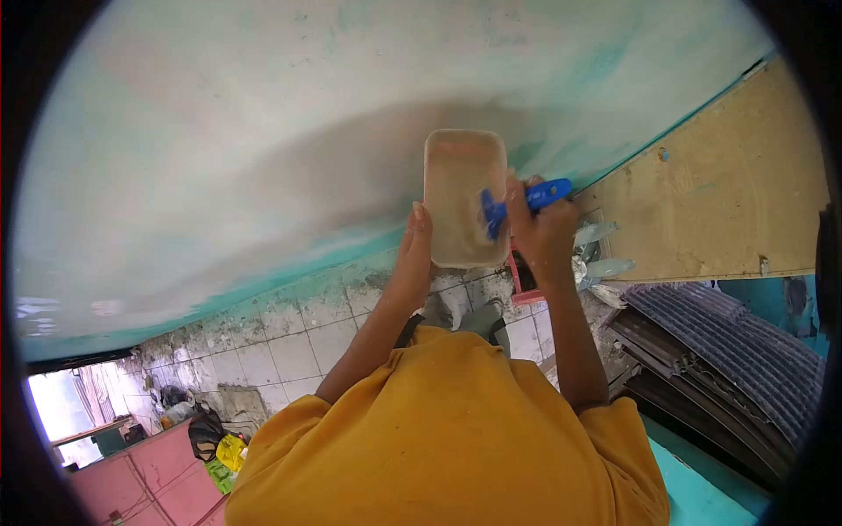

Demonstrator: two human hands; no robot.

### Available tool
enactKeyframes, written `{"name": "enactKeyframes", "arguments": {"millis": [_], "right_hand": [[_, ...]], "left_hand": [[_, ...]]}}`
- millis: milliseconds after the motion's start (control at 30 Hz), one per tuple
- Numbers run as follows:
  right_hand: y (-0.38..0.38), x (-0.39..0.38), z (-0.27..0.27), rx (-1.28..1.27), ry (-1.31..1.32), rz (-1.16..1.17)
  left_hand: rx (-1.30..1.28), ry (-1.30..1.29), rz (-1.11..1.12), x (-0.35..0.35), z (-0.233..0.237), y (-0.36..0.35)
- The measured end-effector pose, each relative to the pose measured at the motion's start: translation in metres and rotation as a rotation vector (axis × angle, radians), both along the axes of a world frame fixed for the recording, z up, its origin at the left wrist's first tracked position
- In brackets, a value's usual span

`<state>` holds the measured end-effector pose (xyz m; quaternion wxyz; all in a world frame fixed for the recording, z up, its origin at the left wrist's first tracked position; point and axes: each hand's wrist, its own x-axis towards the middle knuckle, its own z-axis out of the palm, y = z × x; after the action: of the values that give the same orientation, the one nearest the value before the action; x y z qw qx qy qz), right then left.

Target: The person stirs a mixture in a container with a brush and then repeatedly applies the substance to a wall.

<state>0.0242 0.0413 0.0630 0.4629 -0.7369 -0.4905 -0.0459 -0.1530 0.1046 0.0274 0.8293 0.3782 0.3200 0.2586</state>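
A shallow rectangular tub (427, 175) with rounded corners is held up in front of the wall, a murky beige liquid inside. My left hand (416, 254) grips the tub's left side, thumb along the rim. Closed around the handle of a blue brush (551, 190) is my right hand (542, 230), at the tub's right edge. The brush's blue head sits over or in the liquid; its bristles cannot be made out clearly.
The wall (263, 105) has patchy white over turquoise. Below lies a stained tiled floor (289, 355). At right are a wooden board (719, 193), plastic bottles (607, 267) and stacked corrugated sheets (728, 342). Bags (230, 451) lie at lower left.
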Motion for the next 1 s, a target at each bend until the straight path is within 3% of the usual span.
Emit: {"name": "enactKeyframes", "arguments": {"millis": [67,200,300,467,600,667,833,900,1000], "right_hand": [[0.002,-0.014,-0.006,0.122,0.028,0.097],[0.014,-0.013,0.001,0.165,0.079,-0.022],[0.005,-0.004,0.008,0.084,0.029,-0.142],[0.003,-0.021,0.008,0.123,0.088,0.079],[0.012,-0.003,0.027,0.083,0.045,-0.083],[0.004,0.011,0.025,0.012,-0.016,-0.122],[-0.005,-0.019,0.02,0.026,-0.08,-0.002],[0.005,-0.025,0.026,0.049,0.049,0.064],[0.019,-0.005,0.037,-0.024,0.009,-0.041]], "left_hand": [[0.034,0.138,-0.015,-0.001,-0.005,0.001],[0.026,0.007,-0.013,0.002,-0.003,-0.004],[0.052,-0.067,-0.017,0.0,0.005,0.001],[0.037,0.007,0.001,0.007,-0.008,-0.002],[0.008,-0.096,-0.044,0.008,0.013,-0.006],[-0.025,-0.005,0.005,0.007,0.005,0.001],[0.047,-0.05,-0.045,0.009,0.012,0.001],[0.06,-0.06,-0.072,0.011,0.01,-0.002],[0.053,-0.07,-0.035,0.014,0.013,-0.004]]}}
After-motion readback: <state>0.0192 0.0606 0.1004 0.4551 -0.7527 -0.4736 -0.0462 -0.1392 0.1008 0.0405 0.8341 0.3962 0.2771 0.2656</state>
